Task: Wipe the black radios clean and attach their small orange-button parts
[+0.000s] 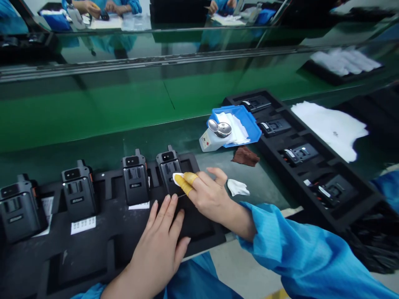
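Several black devices stand upright in a black foam tray (102, 245) in front of me. My right hand (208, 195), with yellow finger cots on two fingers, presses a small white wipe (177, 177) against the rightmost device (168, 169). My left hand (158, 245) lies flat with fingers stretched on the tray just below that device, holding nothing. To the left stand another device (135, 179) marked "Riton" and two more (77, 191), with white paper slips at their bases.
A blue tray (246, 120) with white wipes and a white dispenser bottle (215, 135) sits behind. A brown cloth (245, 156) and a crumpled wipe (237, 187) lie nearby. A second black tray (311, 166) of devices runs along the right. Other people's hands work at the far table.
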`<state>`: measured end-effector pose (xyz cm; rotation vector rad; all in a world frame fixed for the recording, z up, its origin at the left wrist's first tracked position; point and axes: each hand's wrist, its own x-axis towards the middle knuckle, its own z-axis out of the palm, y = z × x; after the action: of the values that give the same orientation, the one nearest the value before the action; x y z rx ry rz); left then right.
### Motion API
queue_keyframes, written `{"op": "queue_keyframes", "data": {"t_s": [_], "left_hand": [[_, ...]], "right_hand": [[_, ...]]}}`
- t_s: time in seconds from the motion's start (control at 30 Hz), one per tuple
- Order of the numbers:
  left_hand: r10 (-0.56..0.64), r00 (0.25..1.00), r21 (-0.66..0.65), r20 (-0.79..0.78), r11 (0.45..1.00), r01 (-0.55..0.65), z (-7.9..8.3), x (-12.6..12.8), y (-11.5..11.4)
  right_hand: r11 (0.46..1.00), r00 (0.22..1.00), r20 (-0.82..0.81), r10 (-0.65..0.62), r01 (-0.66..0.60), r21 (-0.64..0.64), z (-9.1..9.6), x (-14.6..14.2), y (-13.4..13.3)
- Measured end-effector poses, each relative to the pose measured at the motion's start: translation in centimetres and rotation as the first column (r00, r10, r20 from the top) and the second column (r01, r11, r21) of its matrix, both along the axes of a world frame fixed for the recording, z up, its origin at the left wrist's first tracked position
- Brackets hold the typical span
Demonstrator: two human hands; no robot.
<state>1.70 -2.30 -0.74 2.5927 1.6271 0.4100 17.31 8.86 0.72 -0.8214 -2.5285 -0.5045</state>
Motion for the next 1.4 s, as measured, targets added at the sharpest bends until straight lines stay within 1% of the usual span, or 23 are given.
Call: {"op": "queue_keyframes", "data": {"t_s": [0.13, 0.2, 0.27, 0.37, 0.43, 0.5, 0.57, 0.63, 0.7, 0.77, 0.83, 0.97, 1.1, 1.2, 1.33, 1.4], "left_hand": [[0.013, 0.997, 0.01, 0.075, 1.0, -0.014, -0.1, 0.2, 0.0], [0.025, 0.994, 0.018, 0.11, 0.999, -0.027, 0.0, 0.2, -0.1], [0.018, 0.992, 0.042, 0.126, 0.999, -0.024, 0.4, -0.2, -0.3], [0.019, 0.993, 0.103, 0.121, 0.994, -0.032, 1.0, -1.7, -0.8], [0.075, 0.991, 0.137, 0.113, 0.986, -0.091, 1.3, -3.1, -1.2], [0.145, 0.986, 0.155, 0.087, 0.975, -0.157, 1.2, -4.4, -1.4], [0.181, 0.982, 0.164, 0.051, 0.969, -0.187, 0.8, -5.4, -1.5], [0.197, 0.979, 0.162, 0.042, 0.966, -0.201, 0.4, -5.8, -1.4], [0.215, 0.974, 0.163, 0.068, 0.961, -0.224, 0.0, -5.8, -1.3], [0.227, 0.97, 0.163, 0.091, 0.957, -0.24, -0.1, -5.7, -1.2], [0.224, 0.97, 0.172, 0.098, 0.956, -0.238, 0.0, -5.6, -1.2], [0.21, 0.974, 0.185, 0.088, 0.957, -0.223, 0.1, -5.7, -1.1], [0.187, 0.98, 0.183, 0.064, 0.963, -0.196, 0.0, -5.9, -1.0], [0.2, 0.978, 0.181, 0.066, 0.961, -0.209, 0.0, -5.9, -0.9], [0.185, 0.981, 0.174, 0.065, 0.966, -0.193, 0.1, -6.0, -0.9], [0.18, 0.982, 0.171, 0.061, 0.967, -0.188, 0.1, -6.1, -0.9]], "right_hand": [[0.995, 0.996, -0.01, -0.094, 0.094, 0.04, 0.6, 0.9, 0.5], [0.992, 0.994, -0.051, -0.099, 0.103, 0.076, 1.3, 0.5, 0.9], [0.991, 0.994, -0.079, -0.081, 0.089, 0.097, 2.2, -0.5, 1.3], [0.991, 0.996, -0.092, -0.021, 0.033, 0.129, 3.3, -2.7, 2.3], [0.989, 0.995, -0.09, 0.031, -0.017, 0.149, 3.5, -4.4, 3.0], [0.986, 0.995, -0.066, 0.08, -0.07, 0.15, 3.3, -6.3, 3.7], [0.983, 0.991, -0.031, 0.131, -0.126, 0.131, 2.7, -8.0, 4.1], [0.976, 0.982, -0.006, 0.188, -0.186, 0.117, 2.2, -9.4, 4.3], [0.964, 0.972, 0.001, 0.235, -0.233, 0.124, 1.8, -10.3, 4.5], [0.955, 0.963, 0.019, 0.268, -0.268, 0.127, 1.7, -10.4, 4.7], [0.947, 0.954, 0.053, 0.294, -0.298, 0.119, 1.7, -9.9, 5.0], [0.942, 0.946, 0.112, 0.305, -0.317, 0.107, 2.0, -9.0, 5.5], [0.927, 0.934, 0.089, 0.345, -0.354, 0.123, 2.0, -9.9, 5.7], [0.914, 0.919, 0.096, 0.382, -0.391, 0.104, 2.1, -10.2, 6.0], [0.915, 0.911, 0.154, 0.384, -0.398, 0.072, 2.5, -9.1, 6.7], [0.912, 0.908, 0.156, 0.389, -0.403, 0.075, 2.6, -8.8, 6.8]]}}
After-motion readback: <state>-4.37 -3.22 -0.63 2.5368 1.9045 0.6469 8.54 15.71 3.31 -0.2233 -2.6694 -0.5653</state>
